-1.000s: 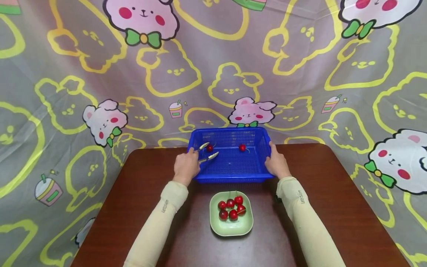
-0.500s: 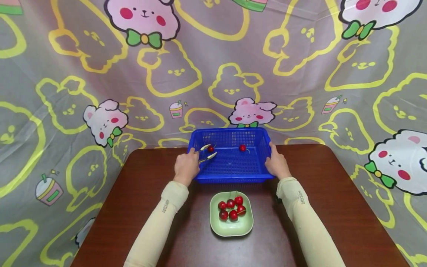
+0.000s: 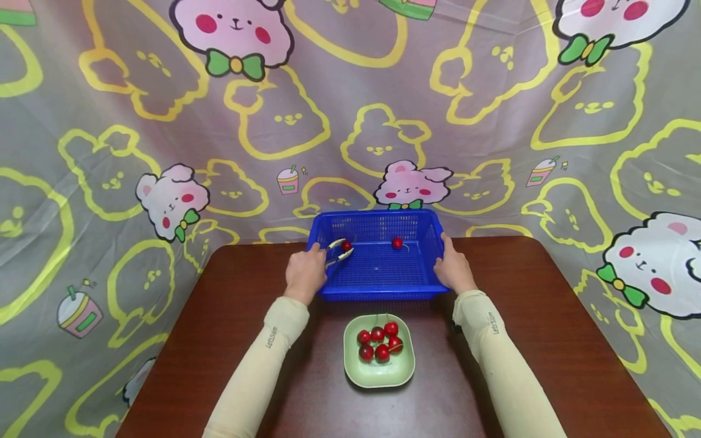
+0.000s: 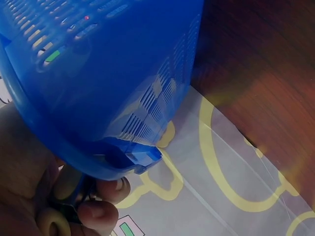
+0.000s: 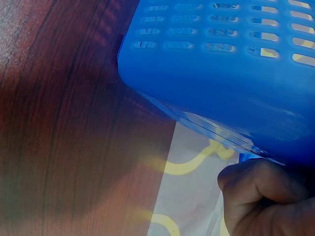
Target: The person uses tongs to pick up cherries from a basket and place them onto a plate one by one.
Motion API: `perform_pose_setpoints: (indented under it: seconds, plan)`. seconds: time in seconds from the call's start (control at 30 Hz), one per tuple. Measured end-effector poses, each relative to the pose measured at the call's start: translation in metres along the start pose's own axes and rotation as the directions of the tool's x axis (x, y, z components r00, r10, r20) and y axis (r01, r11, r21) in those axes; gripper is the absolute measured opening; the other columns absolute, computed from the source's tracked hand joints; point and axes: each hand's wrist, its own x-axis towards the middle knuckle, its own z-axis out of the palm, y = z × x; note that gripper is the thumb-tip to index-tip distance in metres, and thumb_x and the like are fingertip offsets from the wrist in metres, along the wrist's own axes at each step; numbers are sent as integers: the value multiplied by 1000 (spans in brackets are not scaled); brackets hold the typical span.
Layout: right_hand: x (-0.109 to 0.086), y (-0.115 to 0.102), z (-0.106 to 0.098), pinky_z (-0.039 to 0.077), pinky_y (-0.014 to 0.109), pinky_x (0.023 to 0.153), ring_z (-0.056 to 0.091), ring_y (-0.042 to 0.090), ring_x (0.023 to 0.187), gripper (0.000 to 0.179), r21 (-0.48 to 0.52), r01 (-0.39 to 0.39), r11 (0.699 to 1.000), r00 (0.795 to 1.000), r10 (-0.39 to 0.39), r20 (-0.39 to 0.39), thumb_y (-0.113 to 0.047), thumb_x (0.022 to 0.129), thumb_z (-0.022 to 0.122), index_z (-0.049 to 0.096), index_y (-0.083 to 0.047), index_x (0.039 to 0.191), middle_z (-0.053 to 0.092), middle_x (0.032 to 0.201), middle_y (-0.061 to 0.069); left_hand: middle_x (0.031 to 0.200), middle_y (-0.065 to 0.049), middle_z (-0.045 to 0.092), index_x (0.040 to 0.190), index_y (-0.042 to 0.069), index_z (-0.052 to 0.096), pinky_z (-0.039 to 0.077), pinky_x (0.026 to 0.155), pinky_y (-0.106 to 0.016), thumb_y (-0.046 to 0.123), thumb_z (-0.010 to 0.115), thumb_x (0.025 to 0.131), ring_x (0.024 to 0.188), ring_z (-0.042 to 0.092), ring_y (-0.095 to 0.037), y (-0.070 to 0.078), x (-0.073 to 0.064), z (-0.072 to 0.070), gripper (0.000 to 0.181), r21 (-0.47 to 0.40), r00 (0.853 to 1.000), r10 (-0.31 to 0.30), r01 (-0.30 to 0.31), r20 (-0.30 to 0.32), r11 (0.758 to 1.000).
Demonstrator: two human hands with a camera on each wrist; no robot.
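In the head view, my left hand (image 3: pixel 305 274) grips a pair of tongs (image 3: pixel 341 255) over the left rim of the blue plastic basket (image 3: pixel 378 289). The tongs' pale tips are on either side of a red cherry (image 3: pixel 346 246) at the basket's back left. Whether they touch it on both sides is too small to tell. My right hand (image 3: pixel 456 267) holds the basket's right rim, thumb up along the edge; the right wrist view has its curled fingers (image 5: pixel 261 182) at the basket wall. A second cherry (image 3: pixel 397 243) with a stem lies at the back right of the basket.
A pale green square dish (image 3: pixel 380 378) with several cherries (image 3: pixel 382 353) stands in front of the basket on the brown wooden table (image 3: pixel 547 340). Behind the table hangs a patterned cloth (image 3: pixel 350 85), close to the basket's far side.
The tongs' tips have drawn closer together around the left cherry. That cherry has shifted slightly right and nearer. My right hand and the basket stay in place.
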Motion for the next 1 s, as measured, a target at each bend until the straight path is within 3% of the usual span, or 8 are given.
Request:
perform_pose_setpoints:
  seconds: [0.37, 0.83, 1.0]
  plan:
    - [0, 1, 1, 45, 64, 100, 59, 58, 117, 69, 1, -5, 1000, 1000, 5, 0, -11, 103, 44, 15, -7, 165, 53, 137, 43, 101, -6, 66, 102, 8, 77, 55, 60, -46, 26, 80, 86, 68, 69, -32, -1, -2, 1, 24, -4, 1000, 5, -5, -5, 1000]
    - [0, 0, 0, 47, 64, 98, 61, 55, 112, 69, 4, -15, 1000, 1000, 15, 9, -11, 104, 45, 14, -8, 165, 54, 135, 43, 103, -4, 65, 116, 12, 75, 54, 58, -45, 26, 75, 92, 65, 67, -31, -2, -7, 0, 27, -1, 999, 25, -25, -20, 1000]
    - [0, -1, 0, 46, 65, 99, 60, 57, 114, 69, 2, -10, 1000, 1000, 10, 2, -11, 103, 45, 14, -6, 165, 53, 136, 43, 102, -4, 64, 121, 13, 74, 53, 56, -45, 27, 73, 94, 61, 65, -29, -1, -12, -2, 31, -4, 997, 44, -45, -62, 999]
